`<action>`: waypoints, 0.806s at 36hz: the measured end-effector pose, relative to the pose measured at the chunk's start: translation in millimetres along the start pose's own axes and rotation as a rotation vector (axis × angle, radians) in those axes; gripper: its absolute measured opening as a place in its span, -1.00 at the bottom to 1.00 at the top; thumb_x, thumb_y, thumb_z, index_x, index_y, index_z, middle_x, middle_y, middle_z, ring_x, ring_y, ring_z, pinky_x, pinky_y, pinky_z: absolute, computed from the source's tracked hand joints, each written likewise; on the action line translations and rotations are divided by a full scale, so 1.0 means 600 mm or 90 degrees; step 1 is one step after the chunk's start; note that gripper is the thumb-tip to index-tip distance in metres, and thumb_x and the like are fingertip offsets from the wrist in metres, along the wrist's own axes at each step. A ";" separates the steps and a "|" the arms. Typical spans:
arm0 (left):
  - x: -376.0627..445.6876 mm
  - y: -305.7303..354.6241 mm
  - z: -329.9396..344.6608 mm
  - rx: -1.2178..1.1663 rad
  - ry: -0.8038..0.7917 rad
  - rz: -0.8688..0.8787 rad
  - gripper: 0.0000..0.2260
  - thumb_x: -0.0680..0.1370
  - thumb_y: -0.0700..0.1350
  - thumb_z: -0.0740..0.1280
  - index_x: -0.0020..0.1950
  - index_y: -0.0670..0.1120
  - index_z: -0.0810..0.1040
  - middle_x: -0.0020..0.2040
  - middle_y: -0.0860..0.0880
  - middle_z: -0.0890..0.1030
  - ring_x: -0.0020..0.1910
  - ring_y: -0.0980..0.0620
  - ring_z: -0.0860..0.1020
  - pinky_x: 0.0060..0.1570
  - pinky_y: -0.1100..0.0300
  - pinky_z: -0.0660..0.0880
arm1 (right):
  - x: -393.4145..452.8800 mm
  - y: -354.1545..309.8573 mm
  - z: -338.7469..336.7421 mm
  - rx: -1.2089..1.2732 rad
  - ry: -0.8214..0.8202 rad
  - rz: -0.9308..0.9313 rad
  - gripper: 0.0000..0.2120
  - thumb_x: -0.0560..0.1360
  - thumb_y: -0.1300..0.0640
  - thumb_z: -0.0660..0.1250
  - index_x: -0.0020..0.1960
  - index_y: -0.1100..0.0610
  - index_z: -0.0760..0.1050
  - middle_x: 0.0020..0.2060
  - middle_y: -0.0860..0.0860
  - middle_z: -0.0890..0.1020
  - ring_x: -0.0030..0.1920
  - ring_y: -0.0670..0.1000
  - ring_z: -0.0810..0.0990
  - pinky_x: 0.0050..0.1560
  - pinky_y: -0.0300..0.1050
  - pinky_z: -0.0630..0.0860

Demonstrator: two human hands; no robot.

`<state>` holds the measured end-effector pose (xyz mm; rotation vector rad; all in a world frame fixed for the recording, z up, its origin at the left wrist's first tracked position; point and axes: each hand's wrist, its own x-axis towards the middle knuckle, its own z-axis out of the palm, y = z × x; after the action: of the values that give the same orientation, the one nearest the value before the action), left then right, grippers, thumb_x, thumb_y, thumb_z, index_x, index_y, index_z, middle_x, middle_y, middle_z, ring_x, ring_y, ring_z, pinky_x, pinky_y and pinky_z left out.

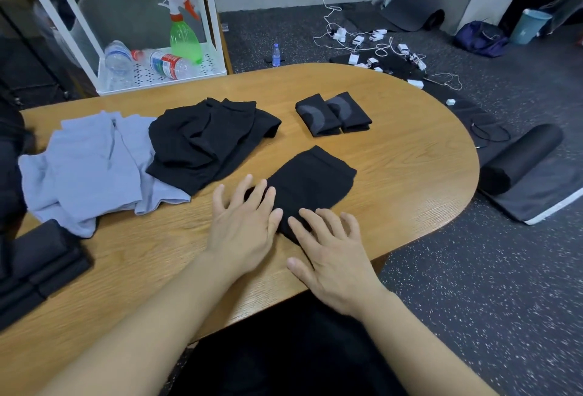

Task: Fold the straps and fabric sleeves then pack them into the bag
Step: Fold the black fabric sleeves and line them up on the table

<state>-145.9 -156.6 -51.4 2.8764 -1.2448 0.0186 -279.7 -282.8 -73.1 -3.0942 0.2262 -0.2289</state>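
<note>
Nearest the camera, both forearms reach forward over the near edge of the wooden table (394,149). The left hand (244,228) lies flat with its fingers spread and straight, their tips resting on the near left corner of a black fabric sleeve (310,184). The right hand (331,256) is flat beside it, fingers straight and pressing on the sleeve's near end; neither hand has a closed grip on anything. The sleeve lies flat on the table, running from the hands away toward the right.

At the near left edge of the table sits a stack of folded black straps (38,266). Beyond it a loose pile of pale lavender fabric (85,168) spreads across the left side, and just to its right, touching it, is a heap of unfolded black sleeves (205,140). Farther back and to the right, well apart from the heap, two folded black sleeves with grey patterns (332,115) lie side by side, touching each other.

Behind the table stands a white rack (161,77) holding a green spray bottle (184,32) upright and two clear water bottles (142,61) on their sides. On the speckled floor beyond are a small upright water bottle (276,54), a tangle of white chargers and cables (375,45), a rolled black mat (517,159) to the right, and a light blue bin (530,26) at the far right.
</note>
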 end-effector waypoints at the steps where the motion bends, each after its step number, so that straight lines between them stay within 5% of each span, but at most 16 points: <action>1: 0.005 -0.003 0.001 0.000 -0.003 -0.003 -0.37 0.59 0.15 -0.37 0.58 0.02 0.10 0.59 0.10 0.09 0.57 0.03 -0.11 0.36 -0.11 -0.30 | 0.002 -0.005 0.001 0.002 -0.003 0.002 -0.42 0.59 -0.25 0.01 0.41 0.08 0.42 0.34 0.06 0.47 0.33 0.15 0.41 0.31 0.18 0.15; 4: 0.014 -0.008 0.004 -0.010 -0.003 0.004 -0.46 0.64 0.10 -0.28 0.58 0.02 0.10 0.58 0.11 0.11 0.57 0.02 -0.10 0.37 -0.14 -0.24 | 0.007 -0.010 0.005 0.006 -0.008 0.006 -0.41 0.59 -0.28 -0.01 0.40 0.07 0.42 0.31 0.05 0.47 0.31 0.15 0.42 0.30 0.21 0.15; 12: 0.012 -0.006 0.011 -0.058 0.013 0.007 -0.29 0.52 0.19 -0.40 0.58 0.01 0.10 0.60 0.08 0.05 0.57 0.06 -0.10 0.37 -0.07 -0.13 | 0.011 0.005 -0.007 0.096 0.006 0.002 -0.40 0.63 -0.28 -0.15 0.42 0.02 0.38 0.35 -0.02 0.43 0.39 0.12 0.33 0.32 0.16 0.11; 19: -0.014 0.098 -0.005 -0.226 0.089 -0.050 -0.42 0.60 0.14 -0.16 0.50 -0.05 0.33 0.51 0.01 0.30 0.49 0.03 0.21 0.37 -0.04 0.17 | 0.075 0.084 -0.037 0.082 0.053 0.080 -0.43 0.62 -0.19 -0.14 0.43 0.05 0.39 0.41 -0.03 0.41 0.44 0.06 0.19 0.33 0.09 0.03; 23: 0.003 0.146 0.001 -0.184 0.087 -0.079 -0.51 0.59 0.08 0.01 0.36 -0.12 0.50 0.34 -0.06 0.53 0.31 -0.06 0.48 0.16 -0.11 0.44 | 0.118 0.123 -0.045 0.055 0.010 0.074 -0.28 0.53 -0.21 -0.32 0.44 0.03 0.36 0.46 -0.04 0.34 0.50 0.07 0.09 0.36 0.10 -0.05; 29: 0.044 0.162 0.013 -0.127 0.035 -0.142 -0.39 0.55 0.14 -0.03 0.37 -0.22 0.48 0.23 -0.08 0.60 0.18 -0.08 0.55 0.12 -0.09 0.37 | 0.150 0.150 -0.038 0.011 -0.059 0.033 -0.17 0.43 -0.23 -0.44 0.44 0.00 0.34 0.48 -0.05 0.29 0.50 0.06 0.04 0.40 0.11 -0.06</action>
<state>-198.7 -242.7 -58.8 2.8003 -0.8575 -0.0252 -208.1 -385.2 -41.5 -3.0679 0.2987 -0.0855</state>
